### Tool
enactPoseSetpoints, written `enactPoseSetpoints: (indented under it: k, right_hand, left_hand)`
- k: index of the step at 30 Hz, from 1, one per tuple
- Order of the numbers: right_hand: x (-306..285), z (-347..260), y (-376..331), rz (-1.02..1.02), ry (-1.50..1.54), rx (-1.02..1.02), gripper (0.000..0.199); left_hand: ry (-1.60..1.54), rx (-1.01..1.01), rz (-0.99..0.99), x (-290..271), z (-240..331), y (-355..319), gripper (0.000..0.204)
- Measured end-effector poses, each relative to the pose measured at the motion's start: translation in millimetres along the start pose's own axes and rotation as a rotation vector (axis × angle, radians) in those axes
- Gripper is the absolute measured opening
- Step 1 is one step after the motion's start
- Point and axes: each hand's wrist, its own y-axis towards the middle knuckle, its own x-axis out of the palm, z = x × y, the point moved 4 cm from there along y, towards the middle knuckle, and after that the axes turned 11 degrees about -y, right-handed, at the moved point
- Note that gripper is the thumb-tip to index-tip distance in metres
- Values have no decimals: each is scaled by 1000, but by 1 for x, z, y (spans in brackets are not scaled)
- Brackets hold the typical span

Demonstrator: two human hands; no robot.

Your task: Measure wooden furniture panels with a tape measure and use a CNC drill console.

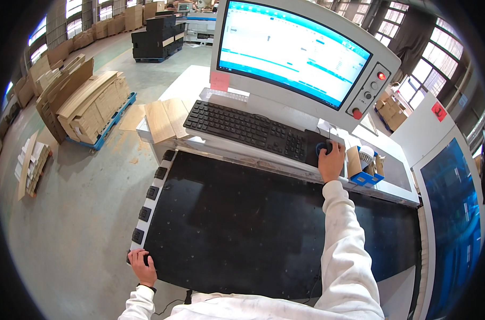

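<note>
My right hand [332, 162] reaches forward and rests closed over a dark computer mouse [322, 148], which it partly hides. Left of it lies a black keyboard [245, 128] on the white machine ledge. Above them stands a large lit monitor [295, 50] with a mostly white and blue screen. At the near left corner of a black conveyor table [237, 224], my left hand [142, 268] curls its fingers round the edge, over a small black block there.
A small blue-and-brown box [366, 173] holding a white bulb-like item stands right of the mouse. Wooden boards [165, 120] lie left of the keyboard. Red buttons [357, 113] sit beside the screen. A blue-windowed cabinet [453, 213] borders the right. Stacked panels [95, 109] stand on the floor.
</note>
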Motion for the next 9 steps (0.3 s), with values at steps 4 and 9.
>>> enactPoseSetpoints:
  k: [4, 9]
  right_hand:
    - [-3, -4, -1, -5, -3, 11, 43]
    - [-5, -4, 0, -8, -18, 24, 43]
  left_hand:
    - [0, 7, 14, -1, -1, 0, 32]
    - [-11, -11, -9, 1, -6, -2, 27]
